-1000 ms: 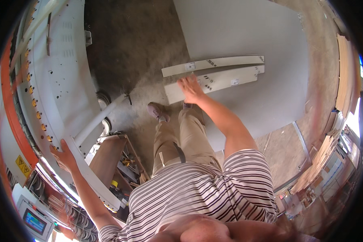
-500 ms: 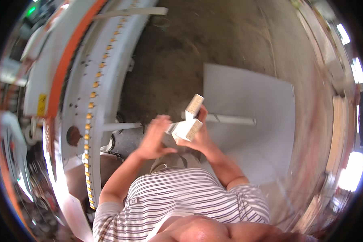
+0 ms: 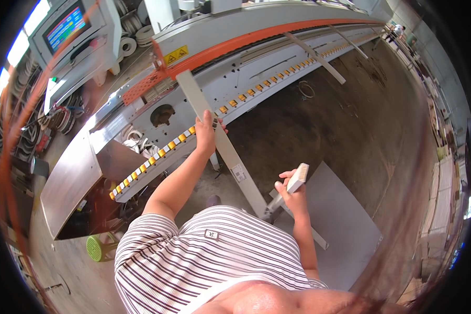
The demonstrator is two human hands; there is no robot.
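Observation:
My left hand [image 3: 206, 135] is closed around a long, narrow pale board [image 3: 244, 180] with a small printed label. This board slants from near my waist up to the machine, its far end by the orange edge and its middle crossing the roller rail [image 3: 180, 138]. A second pale strip of board [image 3: 298, 179] is gripped in my right hand [image 3: 293, 199], in front of my right side. Its thick end points up and away from me, while its lower end comes close to the near end of the first board.
A long grey machine [image 3: 220, 44] with an orange edge stretches away to the right. Its control panel [image 3: 68, 26] stands at the left. A grey sheet [image 3: 345, 220] lies at my right. A green stool [image 3: 95, 248] stands at lower left; other strips [image 3: 319, 57] jut from the machine.
My view has turned towards the machine. The left hand, open before, now grips one board laid across the rail. My right hand, which had two pale board ends at it, now holds one strip.

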